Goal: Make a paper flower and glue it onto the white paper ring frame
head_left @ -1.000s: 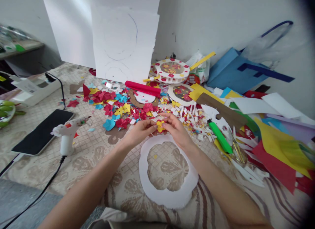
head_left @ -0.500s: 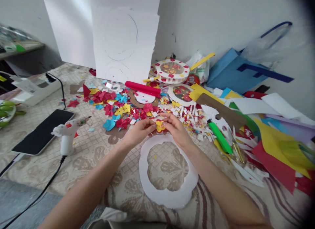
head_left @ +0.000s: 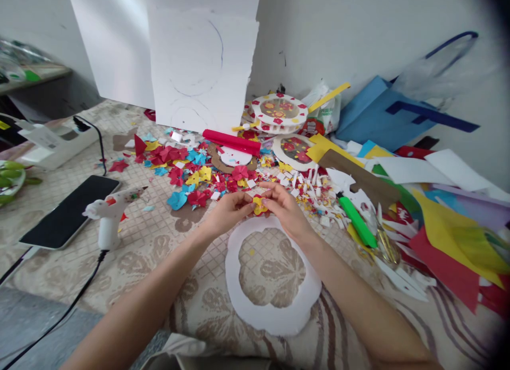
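A small yellow paper flower (head_left: 258, 204) is pinched between both hands in the middle of the head view, with some red showing under it. My left hand (head_left: 230, 213) grips its left edge with thumb and fingers. From the other side my right hand (head_left: 283, 206) holds it, thumb on top. Just below lies a white scalloped paper ring (head_left: 239, 301) flat on the cloth, partly under my right forearm. Beyond my hands spreads a heap of red, blue and yellow paper flowers (head_left: 177, 200).
On the left are a white glue gun (head_left: 108, 221), a phone (head_left: 69, 213) and a power strip (head_left: 59, 144). To the right lie a green cutter (head_left: 357, 221), scissors (head_left: 384, 242) and coloured paper sheets (head_left: 446, 264). Decorated paper rings (head_left: 279, 115) and a red roll (head_left: 231, 142) sit behind.
The yellow flower has tilted flatter between my fingers, so less of its face shows. Both hands stay in nearly the same place.
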The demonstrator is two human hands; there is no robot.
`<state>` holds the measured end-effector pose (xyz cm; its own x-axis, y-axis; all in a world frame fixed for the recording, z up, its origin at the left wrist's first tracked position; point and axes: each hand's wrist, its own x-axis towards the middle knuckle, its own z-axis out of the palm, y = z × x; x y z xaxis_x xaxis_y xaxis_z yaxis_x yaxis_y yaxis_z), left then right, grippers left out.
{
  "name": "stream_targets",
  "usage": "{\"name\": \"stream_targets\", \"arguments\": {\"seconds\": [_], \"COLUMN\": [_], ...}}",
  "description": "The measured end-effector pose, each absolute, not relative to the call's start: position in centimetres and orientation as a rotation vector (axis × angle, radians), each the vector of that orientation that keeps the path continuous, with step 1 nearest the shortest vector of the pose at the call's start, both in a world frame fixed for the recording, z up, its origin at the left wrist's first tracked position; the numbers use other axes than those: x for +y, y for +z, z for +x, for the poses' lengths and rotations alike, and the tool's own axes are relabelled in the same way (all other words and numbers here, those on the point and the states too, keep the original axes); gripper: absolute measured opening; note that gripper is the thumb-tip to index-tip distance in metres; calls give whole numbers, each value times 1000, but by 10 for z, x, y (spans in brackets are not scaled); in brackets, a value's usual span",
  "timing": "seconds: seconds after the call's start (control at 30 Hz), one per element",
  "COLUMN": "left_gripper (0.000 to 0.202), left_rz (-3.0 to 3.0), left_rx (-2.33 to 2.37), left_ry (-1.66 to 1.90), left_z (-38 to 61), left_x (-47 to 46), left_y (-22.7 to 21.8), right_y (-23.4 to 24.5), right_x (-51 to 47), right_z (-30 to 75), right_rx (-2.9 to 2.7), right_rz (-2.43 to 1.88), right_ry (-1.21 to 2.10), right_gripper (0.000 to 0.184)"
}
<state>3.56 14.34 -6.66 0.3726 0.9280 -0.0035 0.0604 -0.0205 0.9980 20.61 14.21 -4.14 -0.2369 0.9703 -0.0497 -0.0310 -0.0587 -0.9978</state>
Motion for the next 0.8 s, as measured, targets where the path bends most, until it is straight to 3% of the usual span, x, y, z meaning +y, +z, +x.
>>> {"name": "stream_targets", "arguments": {"seconds": [0.8], "left_gripper": [22], "left_rz": [1316], "left_rx": [940], "left_ry": [879], "left_z": [37], "left_x": [143], "left_y": [-64], "right_y": [-44], "right_x": [142], "right_z": [205], "right_rx": [-1339], "right_rz": [-1086], "right_ry": [1452], "right_gripper": [38]}}
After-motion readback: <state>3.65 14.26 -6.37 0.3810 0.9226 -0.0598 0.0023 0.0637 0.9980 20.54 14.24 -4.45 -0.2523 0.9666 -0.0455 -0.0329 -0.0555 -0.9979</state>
